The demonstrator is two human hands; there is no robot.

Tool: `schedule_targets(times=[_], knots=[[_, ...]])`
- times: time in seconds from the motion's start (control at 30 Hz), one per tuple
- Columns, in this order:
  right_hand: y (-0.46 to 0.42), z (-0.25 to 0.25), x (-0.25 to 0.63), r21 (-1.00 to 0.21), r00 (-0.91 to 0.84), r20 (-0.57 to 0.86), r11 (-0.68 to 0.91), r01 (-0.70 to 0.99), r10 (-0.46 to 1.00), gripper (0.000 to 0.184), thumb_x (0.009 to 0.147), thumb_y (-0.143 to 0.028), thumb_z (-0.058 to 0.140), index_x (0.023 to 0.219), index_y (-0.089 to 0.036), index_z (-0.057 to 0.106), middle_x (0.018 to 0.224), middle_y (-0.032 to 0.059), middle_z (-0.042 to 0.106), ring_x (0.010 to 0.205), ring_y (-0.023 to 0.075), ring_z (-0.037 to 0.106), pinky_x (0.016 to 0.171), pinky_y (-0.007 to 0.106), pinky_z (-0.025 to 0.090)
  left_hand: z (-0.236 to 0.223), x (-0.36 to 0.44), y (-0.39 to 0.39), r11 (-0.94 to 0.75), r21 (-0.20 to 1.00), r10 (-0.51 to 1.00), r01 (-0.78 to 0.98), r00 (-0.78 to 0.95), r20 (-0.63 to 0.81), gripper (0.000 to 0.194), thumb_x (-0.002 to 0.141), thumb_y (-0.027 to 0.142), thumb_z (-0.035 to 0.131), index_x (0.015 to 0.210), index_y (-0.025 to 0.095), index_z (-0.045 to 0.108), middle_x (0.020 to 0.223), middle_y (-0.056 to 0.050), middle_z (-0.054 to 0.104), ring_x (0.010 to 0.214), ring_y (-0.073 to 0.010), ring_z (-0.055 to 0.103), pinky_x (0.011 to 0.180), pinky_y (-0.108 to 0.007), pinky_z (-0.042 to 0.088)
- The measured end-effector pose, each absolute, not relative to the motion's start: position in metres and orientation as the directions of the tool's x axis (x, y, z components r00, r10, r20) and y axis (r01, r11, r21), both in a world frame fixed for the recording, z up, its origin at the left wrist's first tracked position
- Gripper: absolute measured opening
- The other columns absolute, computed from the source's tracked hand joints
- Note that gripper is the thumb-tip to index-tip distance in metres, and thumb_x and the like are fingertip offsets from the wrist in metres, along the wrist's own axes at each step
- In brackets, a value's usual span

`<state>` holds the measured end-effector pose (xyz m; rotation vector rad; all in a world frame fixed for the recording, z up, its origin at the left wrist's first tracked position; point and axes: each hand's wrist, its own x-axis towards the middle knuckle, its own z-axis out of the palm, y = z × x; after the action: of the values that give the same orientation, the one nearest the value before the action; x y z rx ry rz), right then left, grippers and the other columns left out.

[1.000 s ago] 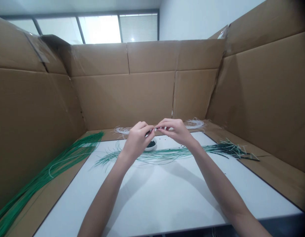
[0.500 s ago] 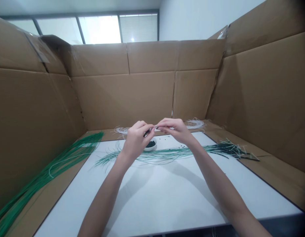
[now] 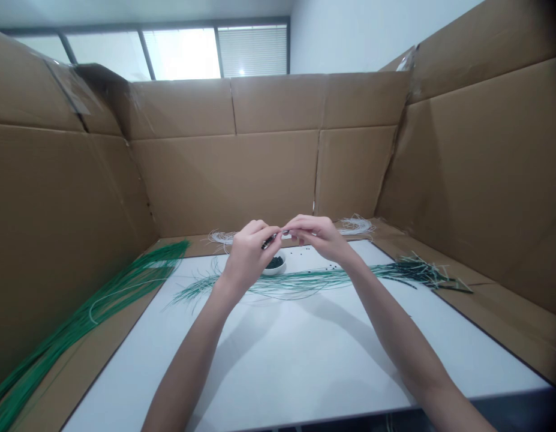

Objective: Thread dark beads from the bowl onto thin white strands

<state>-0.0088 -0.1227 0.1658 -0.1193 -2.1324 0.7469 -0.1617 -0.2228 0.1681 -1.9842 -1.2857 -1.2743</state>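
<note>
My left hand (image 3: 248,255) and my right hand (image 3: 318,235) are raised above the white table (image 3: 304,354), fingertips meeting. Both are pinched shut. My left fingers hold a small dark piece (image 3: 269,241), and a thin pale strand (image 3: 289,235) runs from it into my right fingers. Just below and behind my left hand sits a small white bowl (image 3: 275,266) of dark beads. A long bundle of green strands (image 3: 313,279) lies across the table under my hands.
Tall cardboard walls (image 3: 269,162) enclose the table on three sides. A thick sheaf of green strands (image 3: 93,306) lies along the left. White strand coils lie at the back left (image 3: 221,237) and back right (image 3: 356,225). Several loose dark beads (image 3: 325,267) dot the table.
The dark piece now shows at my left fingertips, slightly tilted. My right hand has shifted a touch. Otherwise nothing has moved.
</note>
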Motion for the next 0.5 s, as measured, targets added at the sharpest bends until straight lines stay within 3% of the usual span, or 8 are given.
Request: schedule_targets(times=[0.27,0.4,0.5], knots=[[-0.1237,0.1647,-0.0103,-0.638,-0.623,0.67,0.742,-0.206,0.404,0.018,0.081,-0.025,0.054,0.089,-0.021,0.069,0.08,0.002,0.064,0.059,0.0065,0.055,0.053,0.02,0.049,0.1679,-0.1607,-0.2222,-0.467,0.103,0.446,0.878,0.134,0.885,0.012,0.08,0.017,0.054,0.08,0.014,0.066,0.065,-0.001,0.056,0.06,-0.0084,0.05,0.055,-0.018,0.039],[-0.1256,0.1629,-0.012,-0.713,-0.532,0.674,0.639,-0.287,0.513,0.015,0.074,-0.023,0.061,0.085,-0.022,0.072,0.077,0.0023,0.069,0.073,0.0134,0.064,0.068,0.028,0.054,0.168,-0.1607,-0.222,-0.465,0.117,0.414,0.878,0.099,0.905,0.013,0.081,0.018,0.053,0.079,0.015,0.065,0.066,-0.001,0.056,0.061,-0.0088,0.05,0.056,-0.019,0.04],[-0.1247,0.1631,-0.0126,-0.735,-0.498,0.669,0.592,-0.331,0.552,0.012,0.07,-0.021,0.066,0.079,-0.021,0.073,0.074,0.0022,0.07,0.072,0.0151,0.066,0.071,0.031,0.055,0.1684,-0.1605,-0.2224,-0.458,0.139,0.412,0.878,0.071,0.908,0.013,0.081,0.017,0.053,0.079,0.015,0.065,0.066,-0.001,0.057,0.061,-0.0091,0.05,0.057,-0.02,0.041]])
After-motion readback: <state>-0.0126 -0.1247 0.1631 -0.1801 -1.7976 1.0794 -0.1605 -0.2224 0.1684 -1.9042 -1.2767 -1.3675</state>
